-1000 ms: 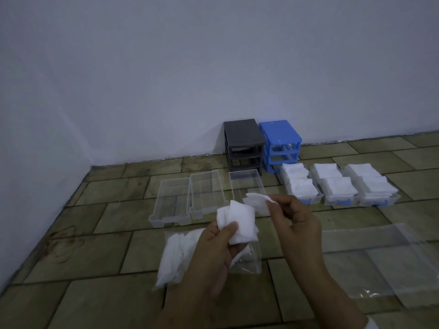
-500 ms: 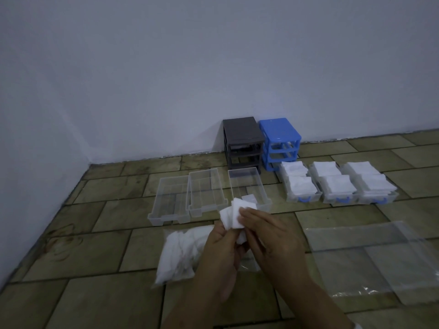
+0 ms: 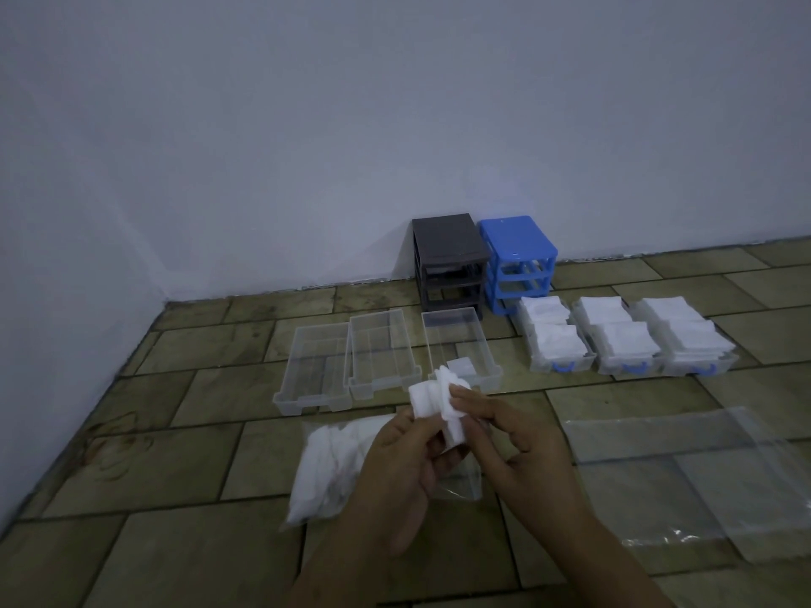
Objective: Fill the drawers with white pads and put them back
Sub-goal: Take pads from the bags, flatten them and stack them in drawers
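Grip: both hands are working one small stack of white pads (image 3: 432, 399); the left hand (image 3: 397, 465) is curling round it from below, and the right hand (image 3: 504, 436) is pinching its top pad with thumb and fingertips.
Pads: the stack is being held in the air just above the floor (image 3: 131, 559), near the front of the rightmost clear drawer (image 3: 461, 351).
Drawer in play: it is showing one pad (image 3: 461, 367) lying at its front end, and the rest looks bare.
Other clear drawers: two more (image 3: 351, 362) are sitting side by side to its left, nothing white inside them.
Filled drawers: three blue-handled ones (image 3: 627, 340) are sitting in a row to the right, heaped with pads.
Cabinets: a dark frame (image 3: 447, 261) and a blue frame (image 3: 518, 261) are standing against the wall, slots open.
Supply: a bag of pads (image 3: 329, 467) is lying under the left wrist; an empty-looking plastic bag (image 3: 702, 480) is lying flat at the right.
Risk: the pads look thin and clingy, so the pinch is likely lifting two at once, or loosening the left hand's hold and spilling the stack onto the floor.
Risk two: a pad dropped from this height could be landing on the drawer rim instead of inside.
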